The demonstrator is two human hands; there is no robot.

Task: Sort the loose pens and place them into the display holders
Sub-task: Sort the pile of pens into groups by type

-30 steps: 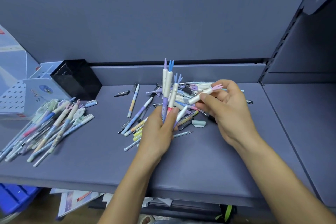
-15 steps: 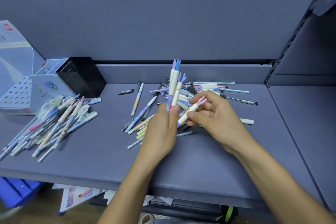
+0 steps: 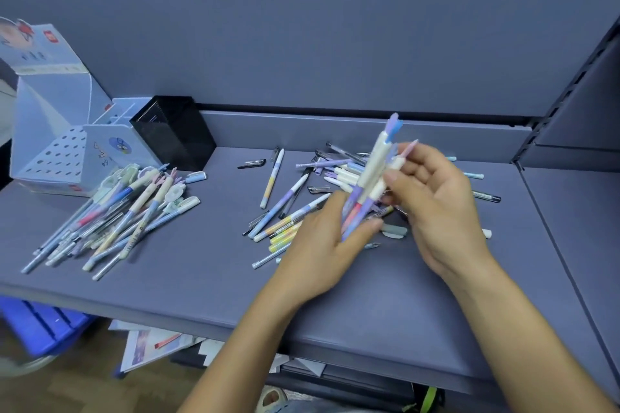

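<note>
Head view: the left hand (image 3: 322, 255) grips a tilted bunch of pens (image 3: 373, 171) above the grey shelf (image 3: 201, 275). The right hand (image 3: 439, 208) pinches a pink-tipped pen (image 3: 399, 163) against the bunch. Loose pens (image 3: 288, 208) lie beneath; a second pile (image 3: 127, 211) lies left, near a black mesh holder (image 3: 174, 134) and a blue display holder (image 3: 63, 154).

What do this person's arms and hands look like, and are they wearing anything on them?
Nothing is worn. The left hand and right hand are bare: no gloves, rings or bracelets show. Both forearms are bare too, with no sleeve, watch or strap visible down to the bottom edge of the view.
</note>
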